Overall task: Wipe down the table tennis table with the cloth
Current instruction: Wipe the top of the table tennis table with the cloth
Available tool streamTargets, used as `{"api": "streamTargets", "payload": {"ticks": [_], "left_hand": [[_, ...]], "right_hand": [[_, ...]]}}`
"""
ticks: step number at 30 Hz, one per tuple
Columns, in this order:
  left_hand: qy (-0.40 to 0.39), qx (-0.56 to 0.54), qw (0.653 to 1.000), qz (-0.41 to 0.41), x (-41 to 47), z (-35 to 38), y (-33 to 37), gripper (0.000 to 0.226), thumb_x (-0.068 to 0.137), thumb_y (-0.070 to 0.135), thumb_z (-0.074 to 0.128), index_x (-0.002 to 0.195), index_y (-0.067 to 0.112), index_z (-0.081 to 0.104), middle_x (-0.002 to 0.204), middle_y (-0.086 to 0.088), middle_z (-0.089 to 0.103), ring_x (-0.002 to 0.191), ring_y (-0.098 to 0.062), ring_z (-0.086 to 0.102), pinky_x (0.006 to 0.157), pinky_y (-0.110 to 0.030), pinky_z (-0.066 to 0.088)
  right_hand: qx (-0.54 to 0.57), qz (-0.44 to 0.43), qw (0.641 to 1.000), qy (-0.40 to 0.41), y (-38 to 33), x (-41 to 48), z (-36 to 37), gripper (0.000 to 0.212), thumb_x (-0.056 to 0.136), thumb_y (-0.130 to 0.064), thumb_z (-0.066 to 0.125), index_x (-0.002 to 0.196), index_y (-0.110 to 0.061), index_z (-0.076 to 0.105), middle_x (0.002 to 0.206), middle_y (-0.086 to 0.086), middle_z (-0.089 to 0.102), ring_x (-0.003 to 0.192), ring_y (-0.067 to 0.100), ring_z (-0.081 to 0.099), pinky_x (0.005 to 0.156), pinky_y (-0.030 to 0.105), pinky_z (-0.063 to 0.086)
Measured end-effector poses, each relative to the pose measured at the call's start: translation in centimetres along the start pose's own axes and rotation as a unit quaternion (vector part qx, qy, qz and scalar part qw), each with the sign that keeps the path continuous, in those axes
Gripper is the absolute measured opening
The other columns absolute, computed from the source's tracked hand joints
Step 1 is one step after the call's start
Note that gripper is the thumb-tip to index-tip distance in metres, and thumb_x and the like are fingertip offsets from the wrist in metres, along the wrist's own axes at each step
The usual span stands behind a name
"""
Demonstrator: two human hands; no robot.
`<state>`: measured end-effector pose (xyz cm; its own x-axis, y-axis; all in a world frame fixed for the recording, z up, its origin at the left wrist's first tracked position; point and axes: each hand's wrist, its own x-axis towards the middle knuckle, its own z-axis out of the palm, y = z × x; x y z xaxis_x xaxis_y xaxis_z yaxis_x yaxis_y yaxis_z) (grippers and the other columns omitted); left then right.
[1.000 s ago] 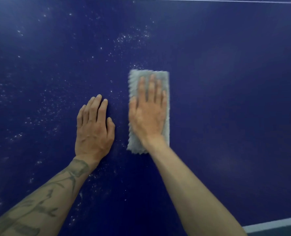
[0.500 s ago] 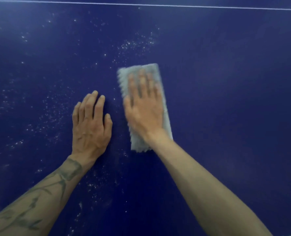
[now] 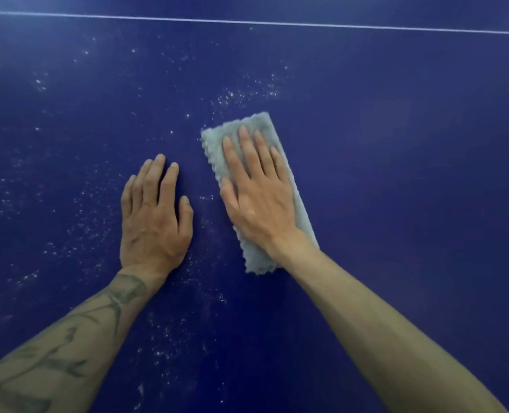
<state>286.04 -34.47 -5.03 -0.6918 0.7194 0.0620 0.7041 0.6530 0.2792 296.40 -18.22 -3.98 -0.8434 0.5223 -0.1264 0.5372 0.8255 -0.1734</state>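
Note:
The dark blue table tennis table [image 3: 396, 174] fills the view. A folded pale grey cloth [image 3: 257, 125] lies flat on it near the middle, tilted with its far end to the left. My right hand [image 3: 256, 192] presses down on the cloth with straight, spread fingers and covers most of it. My left hand [image 3: 154, 216] rests flat on the bare table just left of the cloth, fingers straight, touching nothing else.
White dust specks [image 3: 241, 96] lie scattered beyond the cloth and across the left half of the table. A thin white line [image 3: 306, 24] crosses the table at the far side. The surface right of the cloth looks free of specks.
My right hand has slid the cloth a little to the left and turned it, so its far end now leans left. My left hand stays flat in place.

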Motion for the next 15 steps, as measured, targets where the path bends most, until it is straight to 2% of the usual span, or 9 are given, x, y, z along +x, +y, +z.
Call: {"api": "streamTargets", "payload": {"ticks": [2,6,8,10,12,14,15], "left_hand": [[-0.005,-0.002,1.0,-0.002,0.0,0.0,0.1,0.055,0.107,0.028,0.042,0.157,0.005,0.04,0.167,-0.016,0.032,0.157,-0.033,0.027,0.13,-0.052,0.017],[-0.004,0.001,1.0,-0.005,0.0,0.1,-0.1,0.054,0.107,0.025,0.042,0.156,0.005,0.041,0.167,-0.015,0.033,0.157,-0.032,0.027,0.13,-0.053,0.019],[-0.003,0.003,1.0,-0.001,0.1,0.3,-0.2,0.053,0.107,0.024,0.041,0.156,0.005,0.041,0.167,-0.015,0.033,0.157,-0.032,0.028,0.129,-0.053,0.019],[-0.004,0.006,1.0,-0.001,0.0,0.4,-0.2,0.053,0.107,0.024,0.041,0.156,0.005,0.041,0.167,-0.015,0.033,0.157,-0.033,0.028,0.13,-0.053,0.019],[-0.005,0.01,1.0,-0.001,-0.1,0.4,-0.3,0.053,0.107,0.023,0.041,0.156,0.005,0.041,0.167,-0.016,0.034,0.156,-0.033,0.029,0.13,-0.052,0.019],[-0.006,0.011,1.0,0.001,0.0,0.3,-0.3,0.053,0.107,0.022,0.039,0.156,0.005,0.041,0.167,-0.016,0.033,0.156,-0.034,0.029,0.13,-0.051,0.018],[-0.008,0.009,1.0,0.0,0.1,0.2,-0.3,0.053,0.107,0.022,0.038,0.157,0.005,0.041,0.167,-0.015,0.033,0.156,-0.033,0.029,0.13,-0.051,0.018]], "right_hand": [[-0.02,-0.006,1.0,-0.014,2.2,-0.8,-0.4,0.065,0.113,-0.043,0.022,0.172,-0.021,0.005,0.179,0.005,-0.003,0.166,0.022,-0.005,0.134,0.045,0.003],[0.003,0.172,0.985,0.018,6.7,4.6,-2.5,0.065,0.113,-0.042,0.021,0.172,-0.022,0.002,0.18,0.005,-0.003,0.166,0.022,-0.005,0.134,0.046,0.002],[0.017,0.207,0.978,0.039,5.9,8.0,-2.7,0.065,0.113,-0.042,0.021,0.172,-0.02,0.001,0.179,0.006,-0.004,0.166,0.024,-0.005,0.134,0.047,0.001],[0.017,0.162,0.986,0.035,3.2,9.4,-2.3,0.066,0.112,-0.042,0.023,0.172,-0.02,0.002,0.179,0.007,-0.003,0.166,0.025,-0.005,0.133,0.047,0.001],[0.008,0.051,0.999,0.015,0.4,7.9,-1.5,0.066,0.112,-0.042,0.024,0.172,-0.02,0.007,0.179,0.007,0.0,0.166,0.024,-0.003,0.133,0.046,0.001],[-0.002,-0.041,0.999,-0.005,-0.2,5.2,-1.1,0.065,0.112,-0.042,0.027,0.171,-0.02,0.012,0.179,0.006,0.004,0.166,0.022,0.0,0.134,0.044,0.002],[-0.006,-0.055,0.998,-0.011,0.7,4.4,-1.2,0.065,0.112,-0.042,0.028,0.171,-0.021,0.012,0.179,0.005,0.004,0.166,0.022,0.0,0.134,0.044,0.002]]}}
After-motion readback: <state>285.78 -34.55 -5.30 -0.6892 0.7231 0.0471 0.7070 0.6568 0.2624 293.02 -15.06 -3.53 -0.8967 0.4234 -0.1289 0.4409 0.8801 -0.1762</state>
